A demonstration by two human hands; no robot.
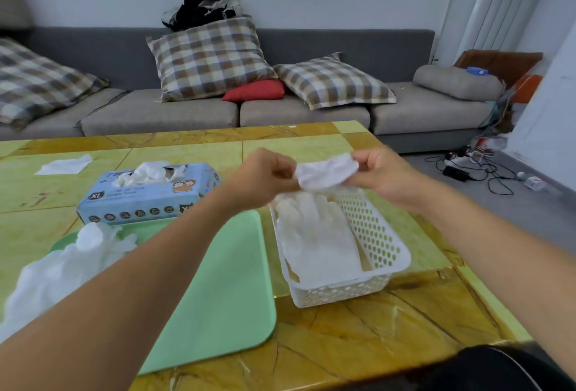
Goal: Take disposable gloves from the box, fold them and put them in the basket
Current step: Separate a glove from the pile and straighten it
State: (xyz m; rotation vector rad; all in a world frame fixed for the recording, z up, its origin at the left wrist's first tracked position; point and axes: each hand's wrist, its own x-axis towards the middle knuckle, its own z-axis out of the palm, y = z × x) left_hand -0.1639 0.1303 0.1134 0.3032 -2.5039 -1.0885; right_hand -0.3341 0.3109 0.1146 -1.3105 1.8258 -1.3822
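Far left on the table (358, 337) lay a flat white tissue (64, 165), on its own near the far edge. Closer in, a loose heap of white gloves (59, 269) sat on the left end of the green tray (224, 291), crumpled and unfolded. Just behind the tray stood the blue glove box (146, 200), marked XL, with white gloves bunching up out of its top slot.

Moving toward the middle — both arms were stretched out over the table, and the left hand (265, 177) had its fingers curled in, pinching the left end of a folded glove (325, 174). The glove was a small white bundle held in the air between the two hands, above the far end of the basket (383, 244). The right hand (385, 172) gripped the other end, thumb and fingers closed on it.

Below them, the white perforated basket stood just to the right of the tray — it already held a stack of gloves (318, 241) lying flat along its left side.

Behind the table ran a grey sofa (296, 113) with checked cushions, and cables lay tangled on the floor at far right.
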